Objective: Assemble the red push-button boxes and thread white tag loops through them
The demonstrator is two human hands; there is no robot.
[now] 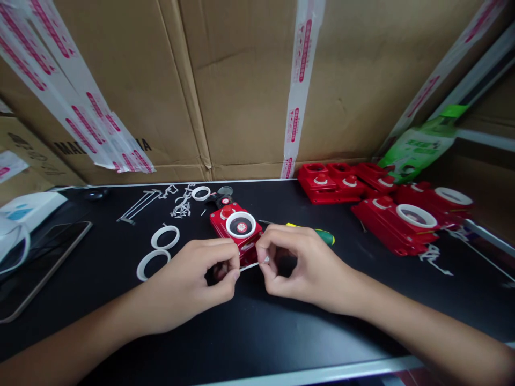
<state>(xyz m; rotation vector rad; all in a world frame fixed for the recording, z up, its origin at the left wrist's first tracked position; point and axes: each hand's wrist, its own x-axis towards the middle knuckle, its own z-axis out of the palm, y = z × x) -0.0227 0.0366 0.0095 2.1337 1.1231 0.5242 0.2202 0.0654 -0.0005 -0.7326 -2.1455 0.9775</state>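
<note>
My left hand (197, 281) and my right hand (300, 265) meet over the black table, both pinched on a thin white plastic strip (252, 265) held between their fingertips. Just behind the fingers lies a red plastic housing (237, 228) with a white ring and a round red-and-white insert on top. Its near edge is hidden by my fingers. A green-and-yellow screwdriver (317, 233) lies behind my right hand.
Two white rings (159, 246) lie left of my hands; white plastic sprue bits (181, 206) and another ring sit further back. Several red housings (382, 206) are stacked at the right. A phone (36, 265) and a white box are at left. Cardboard boxes (241, 80) wall the back.
</note>
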